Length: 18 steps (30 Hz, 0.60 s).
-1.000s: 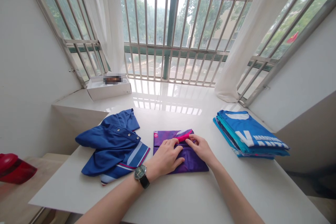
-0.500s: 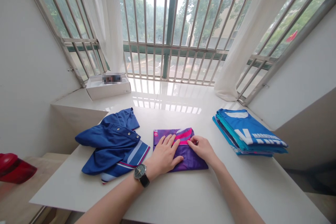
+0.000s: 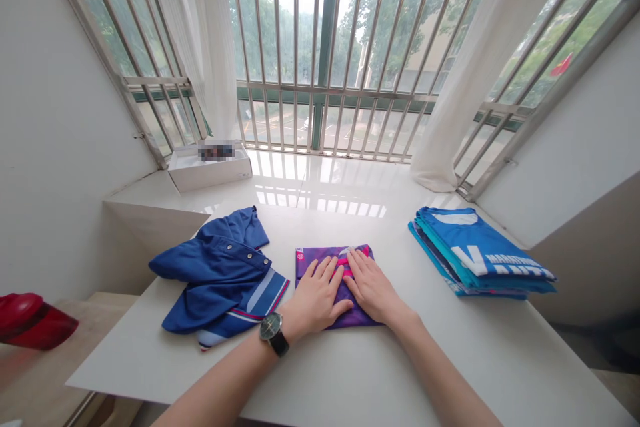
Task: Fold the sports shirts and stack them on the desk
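A folded purple garment [image 3: 314,257] with pink stripes lies in the middle of the white table [image 3: 350,373]. My left hand [image 3: 315,297], with a watch on its wrist, lies flat on the garment's left half, fingers stretched out. Beside it, my right hand [image 3: 369,287] lies flat on the right half, fingers extended over the pink stripes. Both palms rest on the cloth and grip nothing.
A crumpled dark blue polo shirt [image 3: 220,273] lies to the left. A stack of folded blue shirts [image 3: 475,253] sits at the right. A white box [image 3: 209,165] stands on the window ledge. A red object [image 3: 30,320] lies at far left.
My hands were pinching and tucking the pink part of the garment. Now both have spread flat on top of the folded cloth, the right hand moving left over the stripes.
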Tool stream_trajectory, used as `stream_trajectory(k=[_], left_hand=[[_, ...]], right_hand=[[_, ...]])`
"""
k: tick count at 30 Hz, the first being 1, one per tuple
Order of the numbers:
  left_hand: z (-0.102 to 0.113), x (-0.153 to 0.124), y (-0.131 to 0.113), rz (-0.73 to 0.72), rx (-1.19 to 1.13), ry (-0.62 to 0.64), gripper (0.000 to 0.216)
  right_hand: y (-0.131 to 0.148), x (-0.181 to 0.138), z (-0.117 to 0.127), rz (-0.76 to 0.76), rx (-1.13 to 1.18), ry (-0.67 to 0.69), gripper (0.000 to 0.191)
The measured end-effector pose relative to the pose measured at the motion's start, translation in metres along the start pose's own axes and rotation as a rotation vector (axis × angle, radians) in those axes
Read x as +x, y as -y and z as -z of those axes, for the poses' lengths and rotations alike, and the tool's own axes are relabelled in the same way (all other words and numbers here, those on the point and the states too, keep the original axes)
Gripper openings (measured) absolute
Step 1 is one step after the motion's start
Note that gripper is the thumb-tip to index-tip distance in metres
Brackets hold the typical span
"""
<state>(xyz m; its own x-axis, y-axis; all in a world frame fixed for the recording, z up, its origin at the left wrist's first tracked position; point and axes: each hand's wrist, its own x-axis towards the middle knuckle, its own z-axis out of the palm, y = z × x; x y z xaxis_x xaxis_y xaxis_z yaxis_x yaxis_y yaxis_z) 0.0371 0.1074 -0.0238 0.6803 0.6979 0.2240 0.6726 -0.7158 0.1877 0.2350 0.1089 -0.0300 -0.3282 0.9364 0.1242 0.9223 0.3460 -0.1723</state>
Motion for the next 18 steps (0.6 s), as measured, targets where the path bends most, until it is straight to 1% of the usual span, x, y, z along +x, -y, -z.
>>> stream_trajectory(k=[3, 5, 7, 9, 10, 14, 15, 16, 17, 18], left_hand=[[0.008, -0.002, 0.007, -0.034, -0.002, 0.048, 0.068], [0.015, -0.005, 0.014, -0.042, 0.013, 0.074, 0.064], [0.020, -0.008, 0.020, -0.028, 0.050, 0.080, 0.057], [0.023, -0.009, 0.024, -0.009, 0.097, 0.074, 0.051], [0.023, -0.008, 0.025, 0.010, 0.122, 0.067, 0.049], [0.023, -0.005, 0.020, 0.147, 0.216, 0.033, 0.047], [0.025, -0.004, 0.017, 0.167, 0.232, 0.028, 0.047], [0.027, -0.004, 0.013, 0.173, 0.239, 0.024, 0.047], [0.031, -0.004, 0.009, 0.167, 0.236, 0.023, 0.048], [0.035, -0.004, 0.005, 0.152, 0.221, 0.027, 0.049]], right_hand=[[-0.010, -0.003, -0.001, -0.073, -0.015, 0.099, 0.065], [-0.015, -0.004, 0.001, -0.088, -0.019, 0.119, 0.066], [-0.019, -0.003, 0.002, -0.101, -0.026, 0.108, 0.064], [-0.024, -0.001, 0.004, -0.119, -0.023, 0.037, 0.062], [-0.027, 0.000, 0.006, -0.126, -0.009, -0.030, 0.061], [-0.030, 0.001, 0.021, -0.143, 0.118, -0.413, 0.059], [-0.028, 0.000, 0.026, -0.147, 0.145, -0.477, 0.056], [-0.024, -0.001, 0.031, -0.154, 0.159, -0.497, 0.051], [-0.019, -0.003, 0.036, -0.164, 0.161, -0.466, 0.046], [-0.015, -0.004, 0.039, -0.174, 0.151, -0.392, 0.043]])
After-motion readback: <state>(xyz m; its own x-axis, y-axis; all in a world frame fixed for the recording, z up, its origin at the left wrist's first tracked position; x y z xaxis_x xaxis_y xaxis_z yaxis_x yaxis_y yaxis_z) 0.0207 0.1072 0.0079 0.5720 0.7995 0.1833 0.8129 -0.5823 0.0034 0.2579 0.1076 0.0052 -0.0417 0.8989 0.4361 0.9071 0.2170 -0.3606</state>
